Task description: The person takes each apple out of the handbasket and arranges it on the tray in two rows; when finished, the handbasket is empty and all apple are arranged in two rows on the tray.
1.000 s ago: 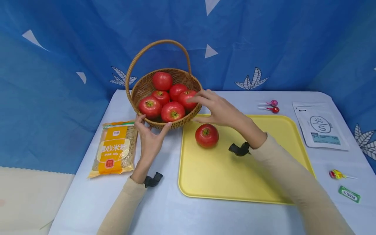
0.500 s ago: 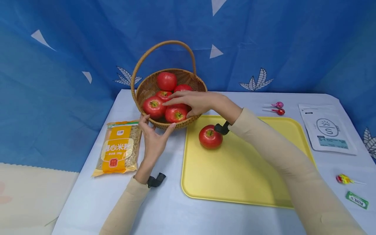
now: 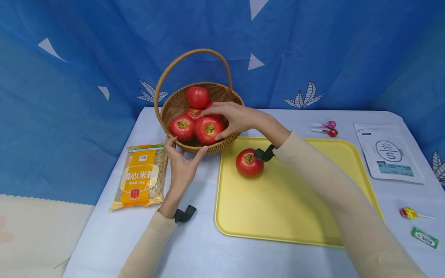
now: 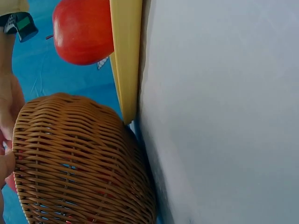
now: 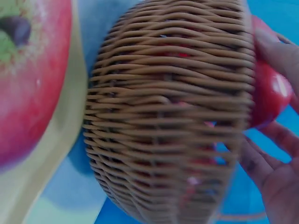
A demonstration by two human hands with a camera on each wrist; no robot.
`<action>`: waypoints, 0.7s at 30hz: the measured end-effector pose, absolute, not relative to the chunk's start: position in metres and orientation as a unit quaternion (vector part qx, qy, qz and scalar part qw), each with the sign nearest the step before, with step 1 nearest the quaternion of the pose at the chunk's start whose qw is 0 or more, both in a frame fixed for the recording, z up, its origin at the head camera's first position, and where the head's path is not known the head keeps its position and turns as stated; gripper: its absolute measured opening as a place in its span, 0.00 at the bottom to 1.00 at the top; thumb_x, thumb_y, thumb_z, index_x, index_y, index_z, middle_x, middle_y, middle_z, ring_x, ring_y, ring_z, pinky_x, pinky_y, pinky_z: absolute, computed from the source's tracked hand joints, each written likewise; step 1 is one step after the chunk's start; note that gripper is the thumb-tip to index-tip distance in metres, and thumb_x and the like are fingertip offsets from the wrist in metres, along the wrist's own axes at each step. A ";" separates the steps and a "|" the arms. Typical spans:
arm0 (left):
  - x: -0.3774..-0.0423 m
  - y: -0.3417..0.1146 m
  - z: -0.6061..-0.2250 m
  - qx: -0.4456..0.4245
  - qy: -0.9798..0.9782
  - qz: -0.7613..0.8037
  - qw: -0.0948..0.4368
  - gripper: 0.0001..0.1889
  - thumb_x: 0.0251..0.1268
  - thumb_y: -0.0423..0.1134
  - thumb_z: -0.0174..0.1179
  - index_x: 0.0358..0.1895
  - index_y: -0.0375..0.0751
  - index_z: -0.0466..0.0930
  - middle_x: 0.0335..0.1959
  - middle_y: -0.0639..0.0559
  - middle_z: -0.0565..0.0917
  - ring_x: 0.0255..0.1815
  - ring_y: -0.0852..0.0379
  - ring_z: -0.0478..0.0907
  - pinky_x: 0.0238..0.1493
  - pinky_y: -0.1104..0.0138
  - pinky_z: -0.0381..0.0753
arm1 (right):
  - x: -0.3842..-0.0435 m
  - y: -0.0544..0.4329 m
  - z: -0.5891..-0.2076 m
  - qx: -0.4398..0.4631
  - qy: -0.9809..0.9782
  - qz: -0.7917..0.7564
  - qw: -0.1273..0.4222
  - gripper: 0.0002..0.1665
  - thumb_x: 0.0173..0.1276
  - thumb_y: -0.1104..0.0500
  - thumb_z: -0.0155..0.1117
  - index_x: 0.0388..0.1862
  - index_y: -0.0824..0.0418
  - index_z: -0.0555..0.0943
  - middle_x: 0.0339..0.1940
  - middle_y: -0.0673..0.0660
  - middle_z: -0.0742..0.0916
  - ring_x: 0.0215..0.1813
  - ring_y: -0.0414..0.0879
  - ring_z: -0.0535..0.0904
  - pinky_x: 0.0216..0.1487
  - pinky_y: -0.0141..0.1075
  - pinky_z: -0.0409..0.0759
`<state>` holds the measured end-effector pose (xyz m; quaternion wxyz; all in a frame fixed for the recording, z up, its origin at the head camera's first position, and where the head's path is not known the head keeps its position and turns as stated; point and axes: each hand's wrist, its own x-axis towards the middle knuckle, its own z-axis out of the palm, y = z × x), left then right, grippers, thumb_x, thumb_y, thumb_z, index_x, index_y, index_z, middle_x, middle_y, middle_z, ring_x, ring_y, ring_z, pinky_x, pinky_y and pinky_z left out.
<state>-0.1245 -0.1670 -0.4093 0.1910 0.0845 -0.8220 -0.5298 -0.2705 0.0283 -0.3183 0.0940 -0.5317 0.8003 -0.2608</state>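
Note:
My left hand [image 3: 182, 170] holds the front rim of a wicker basket [image 3: 222, 146], thumb and fingers spread along it. The basket tips toward me and has a tall arched handle [image 3: 205, 50]. Several red apples lie inside, one [image 3: 198, 96] at the back and one [image 3: 181, 127] at the left. Reaching in from the right, my right hand [image 3: 240, 117] grips the front apple [image 3: 208, 129] between thumb and fingers; this apple [image 5: 271, 93] also shows at the rim in the right wrist view. My right hand partly covers the apples behind it.
A yellow tray [image 3: 278, 208] carries a single apple [image 3: 249, 163] near its left edge. Left of the basket lies a noodle bag [image 3: 139, 177]. On the right are a white pouch [image 3: 387, 154], lollipops [image 3: 330, 132] and a green-and-white packet [image 3: 425, 237]. A blue curtain [image 3: 306, 46] hangs behind.
My right hand has moved left into the basket and taken hold of the front apple, which has shifted slightly up. My left hand stays at the rim. The head view has shifted slightly.

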 end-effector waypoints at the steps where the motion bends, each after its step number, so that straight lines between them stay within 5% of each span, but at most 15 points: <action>1: -0.124 -0.167 -0.410 0.086 -0.822 -0.530 0.191 0.49 0.54 0.56 0.71 0.68 0.41 0.47 0.77 0.46 0.43 0.77 0.50 0.47 0.72 0.51 0.65 | -0.270 0.035 -0.317 -0.521 0.801 -0.281 0.084 0.44 0.54 0.46 0.78 0.69 0.51 0.71 0.62 0.53 0.78 0.61 0.45 0.72 0.59 0.43 0.78; 10: -0.125 -0.166 -0.410 0.082 -0.821 -0.530 0.194 0.49 0.54 0.56 0.71 0.68 0.41 0.47 0.77 0.46 0.43 0.77 0.50 0.47 0.72 0.50 0.65 | -0.242 0.141 -0.318 -0.405 0.836 -0.370 0.028 0.41 0.52 0.58 0.80 0.65 0.59 0.74 0.55 0.57 0.81 0.50 0.47 0.79 0.44 0.41 0.86; 21: -0.125 -0.167 -0.410 0.087 -0.820 -0.531 0.198 0.49 0.54 0.56 0.71 0.68 0.40 0.48 0.77 0.45 0.44 0.77 0.51 0.49 0.73 0.52 0.64 | -0.196 0.214 -0.391 -0.314 0.883 -0.326 0.127 0.38 0.55 0.51 0.77 0.62 0.61 0.74 0.47 0.57 0.84 0.45 0.48 0.79 0.38 0.32 0.84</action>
